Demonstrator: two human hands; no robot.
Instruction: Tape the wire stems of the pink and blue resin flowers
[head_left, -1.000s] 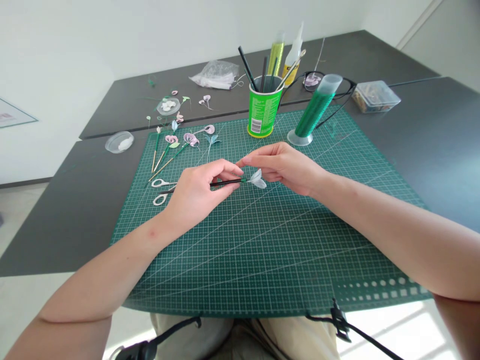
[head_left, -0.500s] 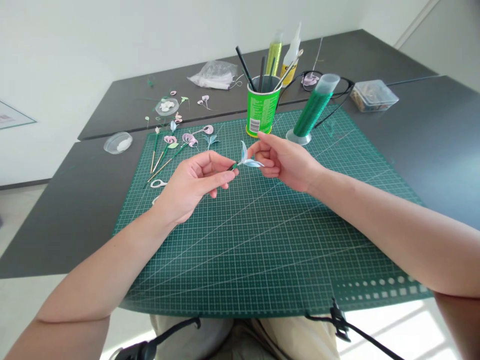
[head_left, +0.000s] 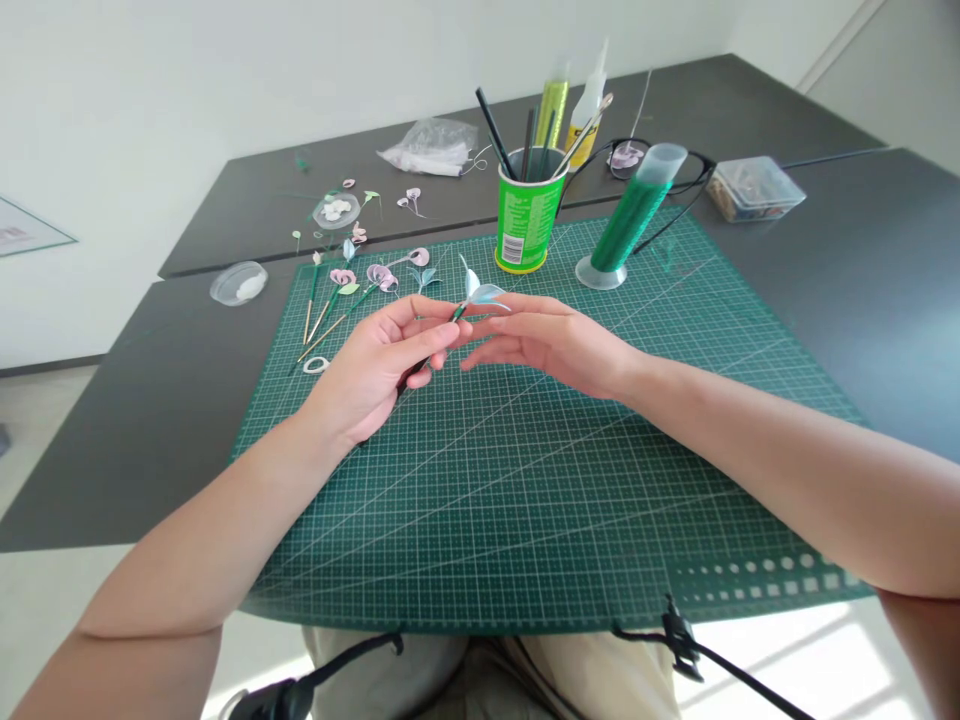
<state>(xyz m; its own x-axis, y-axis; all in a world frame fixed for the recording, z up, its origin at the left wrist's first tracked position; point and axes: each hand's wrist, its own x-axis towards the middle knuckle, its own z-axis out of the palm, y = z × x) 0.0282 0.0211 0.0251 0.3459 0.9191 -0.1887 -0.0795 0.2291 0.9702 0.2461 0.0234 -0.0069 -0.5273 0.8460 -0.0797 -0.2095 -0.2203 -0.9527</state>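
Note:
My left hand [head_left: 379,362] pinches the stem of a small pale-blue flower [head_left: 484,293] between thumb and fingers. Its petals point up and to the right. Green wrapping shows on the stem just under them, and a dark stick end comes out below my palm. My right hand [head_left: 562,345] has its fingers stretched out and apart, pointing left, just under and behind the petals. Whether its fingertips touch the stem or my left fingers I cannot tell. Both hands are above the green cutting mat [head_left: 525,490].
Finished-looking flower stems [head_left: 330,300] and white-handled scissors [head_left: 316,366], partly hidden, lie at left. Behind stand a green can [head_left: 523,222] of tools, a spool of green thread [head_left: 626,225] and a glue bottle [head_left: 587,110]. Eyeglasses [head_left: 679,188] and a clear box [head_left: 756,190] are at right.
The flower has moved slightly up and left, with my left hand tilting its stem. My right hand has uncurled its fingers and shifted left under the petals.

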